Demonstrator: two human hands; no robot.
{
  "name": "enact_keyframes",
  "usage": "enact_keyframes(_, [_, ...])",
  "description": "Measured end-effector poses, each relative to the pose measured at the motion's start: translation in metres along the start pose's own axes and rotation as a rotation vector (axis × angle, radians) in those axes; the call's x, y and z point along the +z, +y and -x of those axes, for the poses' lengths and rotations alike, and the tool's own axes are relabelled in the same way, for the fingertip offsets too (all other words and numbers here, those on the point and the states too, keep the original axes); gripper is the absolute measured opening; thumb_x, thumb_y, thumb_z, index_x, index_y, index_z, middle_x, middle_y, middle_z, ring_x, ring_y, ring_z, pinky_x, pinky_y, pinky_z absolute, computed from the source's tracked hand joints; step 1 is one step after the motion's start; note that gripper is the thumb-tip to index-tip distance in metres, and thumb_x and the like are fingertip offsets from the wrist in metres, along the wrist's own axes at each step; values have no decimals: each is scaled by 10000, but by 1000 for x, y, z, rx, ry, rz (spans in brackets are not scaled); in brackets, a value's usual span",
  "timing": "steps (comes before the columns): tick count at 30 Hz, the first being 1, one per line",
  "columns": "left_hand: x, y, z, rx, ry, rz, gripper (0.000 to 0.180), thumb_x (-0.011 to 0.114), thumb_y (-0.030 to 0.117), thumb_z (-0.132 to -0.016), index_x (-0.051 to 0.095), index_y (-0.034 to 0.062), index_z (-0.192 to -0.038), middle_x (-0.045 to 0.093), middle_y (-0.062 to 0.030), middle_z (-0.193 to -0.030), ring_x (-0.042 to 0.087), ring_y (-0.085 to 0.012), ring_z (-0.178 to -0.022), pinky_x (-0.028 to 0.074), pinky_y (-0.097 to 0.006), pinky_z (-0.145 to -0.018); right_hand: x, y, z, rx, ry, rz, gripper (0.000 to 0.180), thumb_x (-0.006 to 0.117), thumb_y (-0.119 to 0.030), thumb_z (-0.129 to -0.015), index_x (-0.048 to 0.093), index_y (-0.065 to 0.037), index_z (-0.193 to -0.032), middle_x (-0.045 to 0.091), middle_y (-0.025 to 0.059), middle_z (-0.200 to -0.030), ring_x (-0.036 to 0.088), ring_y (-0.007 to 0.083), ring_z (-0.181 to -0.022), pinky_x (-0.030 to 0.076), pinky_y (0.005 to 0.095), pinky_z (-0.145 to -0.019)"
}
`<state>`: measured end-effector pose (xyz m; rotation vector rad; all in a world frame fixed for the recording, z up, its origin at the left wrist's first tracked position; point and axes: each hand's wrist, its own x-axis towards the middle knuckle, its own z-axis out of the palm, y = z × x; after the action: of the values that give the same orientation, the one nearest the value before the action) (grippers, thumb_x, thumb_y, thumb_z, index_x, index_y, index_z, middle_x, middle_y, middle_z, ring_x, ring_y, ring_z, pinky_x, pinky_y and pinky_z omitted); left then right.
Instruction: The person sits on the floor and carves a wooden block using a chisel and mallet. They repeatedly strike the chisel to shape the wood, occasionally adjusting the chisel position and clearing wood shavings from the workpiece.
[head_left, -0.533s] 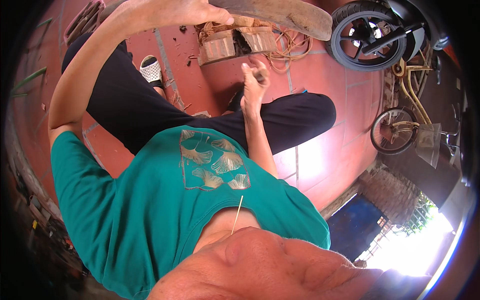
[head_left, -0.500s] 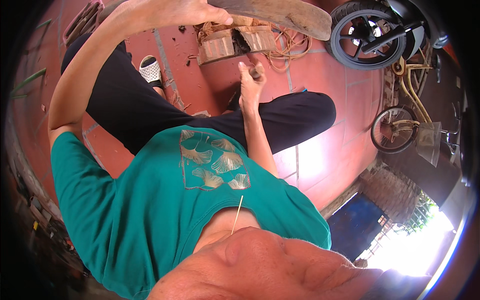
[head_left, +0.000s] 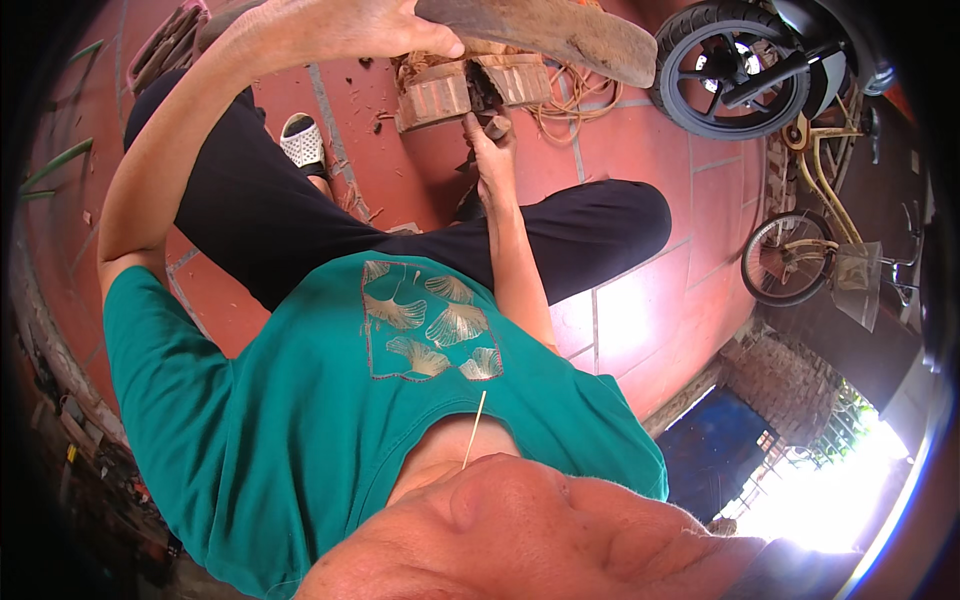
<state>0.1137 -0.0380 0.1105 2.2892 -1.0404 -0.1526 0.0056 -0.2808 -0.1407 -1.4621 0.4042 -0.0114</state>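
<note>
My left hand (head_left: 385, 30) is at the top, its thumb along the near end of a long, curved, worn wooden board (head_left: 560, 35); the other fingers are hidden. Under the board, a thick wooden block (head_left: 435, 95) with a pale cut face and a dark notch in its middle sits on the floor. Just below that notch, my right hand (head_left: 492, 165) is closed round a short wooden handle (head_left: 497, 127). What the handle belongs to cannot be made out.
Yellowish cord (head_left: 585, 100) lies coiled right of the block. Beyond it stand a motorbike wheel (head_left: 735, 70) and a bicycle (head_left: 790, 260). Wood chips are scattered on the red tiles (head_left: 390, 180). A white shoe (head_left: 303, 142) is on my left foot, and a pink basket (head_left: 165, 45) stands far left.
My right hand has risen a little toward the block's notch with the handle. The board has shifted slightly left; my left hand stays on it.
</note>
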Motion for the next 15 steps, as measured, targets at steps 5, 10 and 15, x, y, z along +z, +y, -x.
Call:
enact_keyframes(5, [1, -2, 3, -6, -2, 16, 770, 778, 277, -828, 479, 118, -1519, 709, -242, -945, 688, -375, -778, 529, -430, -732, -4, -6, 2, 4, 54, -59, 319, 749, -108, -942, 599, -45, -1216, 648, 36, -1001, 606, 128, -853, 511, 305, -793])
enact_keyframes(10, [1, -1, 3, 7, 6, -14, 767, 768, 278, -831, 474, 121, -1522, 703, -249, -946, 688, -386, -788, 527, -443, -734, -8, -2, 5, -21, 74, -33, 94, 737, -80, -943, 648, -48, -941, 608, -4, -801, 594, 111, -722, 522, 303, -708])
enact_keyframes(15, [-2, -1, 2, -19, -31, -17, 778, 767, 268, -819, 471, 125, -1524, 704, -258, -957, 692, -390, -807, 534, -444, -752, -3, 2, 18, -171, -45, 194, 103, 719, -57, -940, 684, 19, -1001, 630, -5, -857, 565, 80, -727, 521, 281, -706])
